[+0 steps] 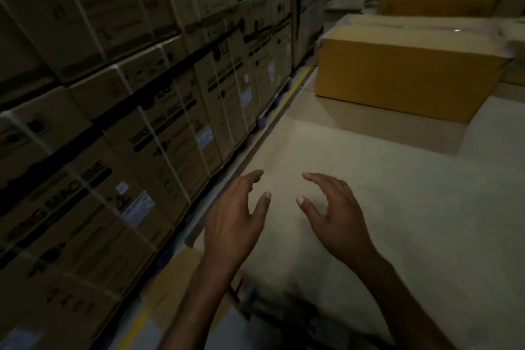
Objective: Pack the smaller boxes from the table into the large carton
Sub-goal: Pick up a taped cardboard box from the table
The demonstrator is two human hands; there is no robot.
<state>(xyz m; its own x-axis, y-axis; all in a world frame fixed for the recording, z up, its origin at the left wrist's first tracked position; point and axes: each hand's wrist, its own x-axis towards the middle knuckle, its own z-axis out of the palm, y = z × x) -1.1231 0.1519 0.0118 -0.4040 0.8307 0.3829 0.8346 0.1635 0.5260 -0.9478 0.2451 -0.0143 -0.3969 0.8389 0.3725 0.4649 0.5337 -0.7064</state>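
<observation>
Your fingers (pixel 254 179) on the left hand (pixel 235 219) are stretched forward and a little spread, with the thumb held apart from them; they hold nothing. On the right hand (pixel 335 213) the fingers are loosely bent and also wide, with the thumb pointing to the left hand, and they also hold nothing. Both hands are near each other, palms turned partly inward, above the pale table surface (pixel 426 207). I cannot tell if the fingertips touch it.

Farther from you, well apart from both hands, a closed brown box (pixel 406 71) stands on the table on the right side. Behind it there is a second brown box (pixel 434 4), blurred. Which one is the large carton, the picture does not show.

On your left, a wall of stacked cartons (pixel 127 94) runs along the table, bound with white straps (pixel 167 156) and printed with the words "WASHING MACHINE". Between this wall and the table edge, a yellow line (pixel 295 85) lies on the floor.
</observation>
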